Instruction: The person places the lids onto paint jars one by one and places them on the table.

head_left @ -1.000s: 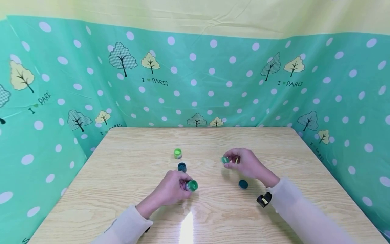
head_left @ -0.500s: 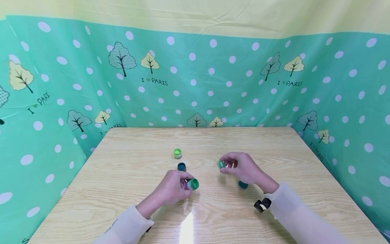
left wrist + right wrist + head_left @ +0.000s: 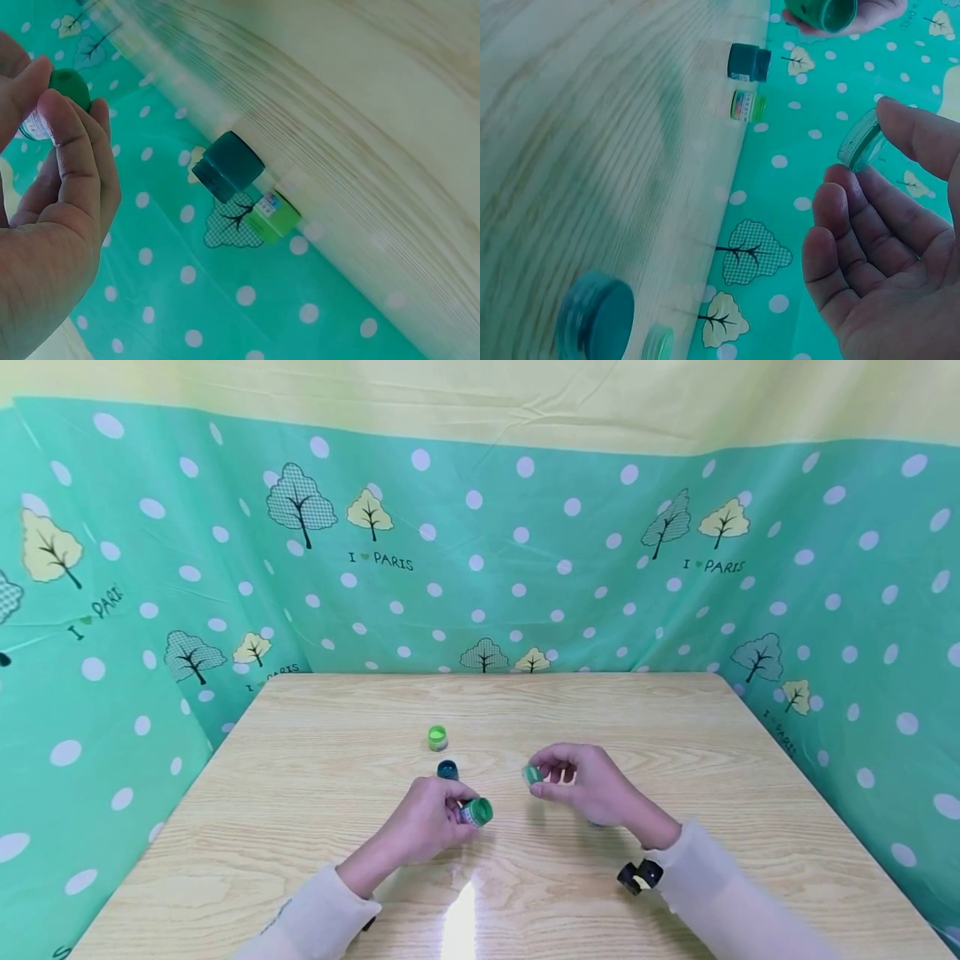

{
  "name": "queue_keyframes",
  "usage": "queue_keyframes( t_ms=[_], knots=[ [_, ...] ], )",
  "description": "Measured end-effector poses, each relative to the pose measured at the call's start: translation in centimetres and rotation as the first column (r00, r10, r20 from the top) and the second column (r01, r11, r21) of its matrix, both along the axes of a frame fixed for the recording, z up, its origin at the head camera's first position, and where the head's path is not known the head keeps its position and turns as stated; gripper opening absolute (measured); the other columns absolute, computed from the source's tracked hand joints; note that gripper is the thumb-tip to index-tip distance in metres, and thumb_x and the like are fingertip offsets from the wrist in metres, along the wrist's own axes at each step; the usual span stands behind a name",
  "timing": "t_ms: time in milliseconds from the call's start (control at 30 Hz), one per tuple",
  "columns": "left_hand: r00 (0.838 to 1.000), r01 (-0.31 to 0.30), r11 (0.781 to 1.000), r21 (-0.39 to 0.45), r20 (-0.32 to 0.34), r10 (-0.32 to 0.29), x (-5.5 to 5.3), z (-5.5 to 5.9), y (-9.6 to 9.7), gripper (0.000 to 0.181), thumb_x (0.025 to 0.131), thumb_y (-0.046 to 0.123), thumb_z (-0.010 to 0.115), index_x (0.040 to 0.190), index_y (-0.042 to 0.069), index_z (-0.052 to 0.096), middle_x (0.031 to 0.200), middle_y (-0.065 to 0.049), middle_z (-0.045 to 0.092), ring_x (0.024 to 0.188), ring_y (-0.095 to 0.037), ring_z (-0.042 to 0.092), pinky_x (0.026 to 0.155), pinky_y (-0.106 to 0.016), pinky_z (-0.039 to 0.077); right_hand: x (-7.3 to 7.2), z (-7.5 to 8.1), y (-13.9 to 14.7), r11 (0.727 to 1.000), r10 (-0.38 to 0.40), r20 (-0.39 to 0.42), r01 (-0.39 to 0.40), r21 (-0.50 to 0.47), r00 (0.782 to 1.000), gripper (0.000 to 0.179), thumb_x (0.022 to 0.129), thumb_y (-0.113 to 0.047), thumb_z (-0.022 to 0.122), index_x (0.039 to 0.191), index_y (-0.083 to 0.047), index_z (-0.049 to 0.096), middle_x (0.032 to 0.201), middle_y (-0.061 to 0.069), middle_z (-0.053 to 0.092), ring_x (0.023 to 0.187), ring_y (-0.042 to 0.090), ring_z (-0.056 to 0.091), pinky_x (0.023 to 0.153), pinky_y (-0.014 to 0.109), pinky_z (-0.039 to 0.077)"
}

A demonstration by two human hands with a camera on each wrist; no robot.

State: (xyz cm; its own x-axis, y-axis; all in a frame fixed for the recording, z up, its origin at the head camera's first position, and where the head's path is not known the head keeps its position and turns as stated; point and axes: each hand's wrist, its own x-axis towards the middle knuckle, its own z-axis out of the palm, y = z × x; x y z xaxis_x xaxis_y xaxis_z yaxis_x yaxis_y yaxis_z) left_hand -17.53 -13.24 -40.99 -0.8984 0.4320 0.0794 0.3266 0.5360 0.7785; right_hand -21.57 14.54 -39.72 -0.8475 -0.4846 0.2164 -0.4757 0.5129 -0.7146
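Note:
Tilted toward the right, an uncapped green paint jar (image 3: 477,812) is gripped between the thumb and fingers of my left hand (image 3: 429,820). My right hand (image 3: 592,783) pinches a green jar lid (image 3: 532,776) by its edges, a short way right of that jar and apart from it. In the right wrist view the lid (image 3: 861,141) sits between thumb and fingertips. Just beyond the left hand stands an uncapped dark teal paint jar (image 3: 447,768), and farther back a lime green paint jar (image 3: 437,739), also uncapped.
A dark teal lid (image 3: 600,319) and a light green lid (image 3: 658,343) lie on the wooden table (image 3: 315,752); in the head view the right hand mostly covers them. A green dotted curtain (image 3: 480,560) rises behind the table and along its sides.
My right hand has moved left and toward me with the green lid, closer to the green jar, and now covers the teal lid. The left hand has shifted only slightly right.

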Motion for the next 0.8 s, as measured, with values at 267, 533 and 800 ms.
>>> queue_keyframes(
  t_ms=[267, 533, 800],
  knots=[
    [1.0, -0.016, 1.0, -0.001, 0.011, 0.016, -0.1, 0.1, 0.4, 0.031, 0.077, 0.001, 0.088, 0.106, 0.002, 0.076, 0.085, 0.003, 0.07, 0.071, -0.009, 0.062, 0.062, -0.024, 0.056, 0.4, -0.1, -0.6, 1.0, 0.024, -0.033, -0.024, -0.004, 0.999, 0.026, 0.088, -0.02, 0.083, 0.111, -0.012, 0.074, 0.09, -0.01, 0.068, 0.082, 0.012, 0.06, 0.072, 0.029, 0.052],
    [1.0, 0.001, 1.0, 0.004, -0.024, -0.001, -0.1, 0.2, 0.8, 0.029, 0.077, -0.002, 0.087, 0.103, 0.002, 0.077, 0.085, 0.0, 0.072, 0.069, -0.008, 0.063, 0.061, -0.022, 0.056, 0.8, 0.3, -1.3, 0.998, 0.055, -0.044, -0.055, -0.011, 0.998, 0.027, 0.088, -0.019, 0.082, 0.112, -0.012, 0.074, 0.094, -0.009, 0.07, 0.082, 0.01, 0.061, 0.074, 0.034, 0.053],
    [1.0, -0.017, 1.0, 0.004, -0.019, 0.017, -0.2, 0.2, 1.0, 0.031, 0.078, -0.002, 0.086, 0.106, 0.002, 0.077, 0.088, -0.001, 0.073, 0.07, -0.008, 0.063, 0.062, -0.023, 0.056, 0.8, -0.1, -1.7, 0.997, 0.071, -0.045, -0.072, -0.023, 0.996, 0.026, 0.088, -0.021, 0.083, 0.111, -0.013, 0.073, 0.092, -0.009, 0.069, 0.082, 0.01, 0.061, 0.074, 0.033, 0.053]
  ],
)
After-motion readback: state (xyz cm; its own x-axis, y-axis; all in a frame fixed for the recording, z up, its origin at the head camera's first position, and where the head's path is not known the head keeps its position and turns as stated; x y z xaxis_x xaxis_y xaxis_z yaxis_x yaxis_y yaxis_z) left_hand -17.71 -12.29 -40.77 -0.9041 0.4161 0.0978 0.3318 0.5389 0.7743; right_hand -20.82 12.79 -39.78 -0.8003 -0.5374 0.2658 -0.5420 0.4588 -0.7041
